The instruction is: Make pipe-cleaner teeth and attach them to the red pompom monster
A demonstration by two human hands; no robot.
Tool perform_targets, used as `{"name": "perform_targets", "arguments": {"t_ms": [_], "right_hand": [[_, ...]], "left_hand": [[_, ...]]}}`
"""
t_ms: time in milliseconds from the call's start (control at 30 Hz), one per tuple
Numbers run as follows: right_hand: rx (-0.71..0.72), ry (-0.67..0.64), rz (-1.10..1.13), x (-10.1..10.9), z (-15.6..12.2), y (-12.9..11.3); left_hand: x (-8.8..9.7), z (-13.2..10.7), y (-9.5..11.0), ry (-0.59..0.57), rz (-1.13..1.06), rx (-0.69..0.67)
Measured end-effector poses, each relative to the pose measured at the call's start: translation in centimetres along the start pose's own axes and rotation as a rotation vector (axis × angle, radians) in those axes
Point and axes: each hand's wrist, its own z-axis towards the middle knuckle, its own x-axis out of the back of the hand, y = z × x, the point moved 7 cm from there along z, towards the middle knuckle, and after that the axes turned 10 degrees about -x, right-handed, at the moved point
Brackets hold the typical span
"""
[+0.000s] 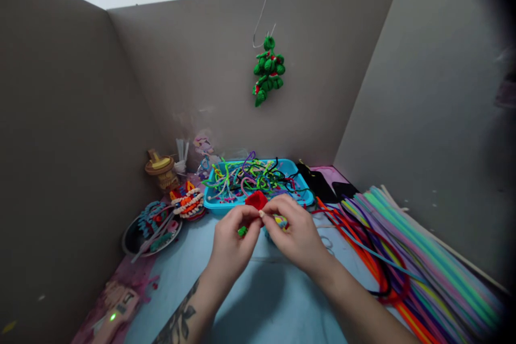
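Both hands meet in front of the blue tray, fingertips pinched together. Between them is a small red fuzzy piece (pixel 257 200), which looks made of pipe cleaner. My left hand (pixel 231 236) is closed on its left side, with a bit of green fuzzy material (pixel 242 231) showing under its fingers. My right hand (pixel 296 231) is closed on the other side, thumb and forefinger at a tiny cream tip (pixel 262 214). Behind the right fingers a yellow and blue fuzzy piece (pixel 281 221) shows in part. The fingers hide much of the red piece.
A blue tray (pixel 217 205) holds tangled pipe cleaner scraps. Long coloured pipe cleaners (pixel 419 247) lie at right. At left are a bowl (pixel 128 244) of fuzzy pieces, an orange and cream bundle (pixel 188 203) and a pink device (pixel 115 317) with a green light. A green ornament (pixel 269 70) hangs behind.
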Motion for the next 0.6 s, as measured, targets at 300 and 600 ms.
{"name": "perform_targets", "arguments": {"t_ms": [300,600], "right_hand": [[0.033,-0.04,-0.03,-0.6,-0.1,0.5],[-0.026,-0.091,-0.111,-2.2,-0.1,2.4]], "left_hand": [[-0.2,0.3,-0.6,0.034,-0.055,0.135],[-0.1,0.4,-2.0,0.043,-0.057,0.225]]}}
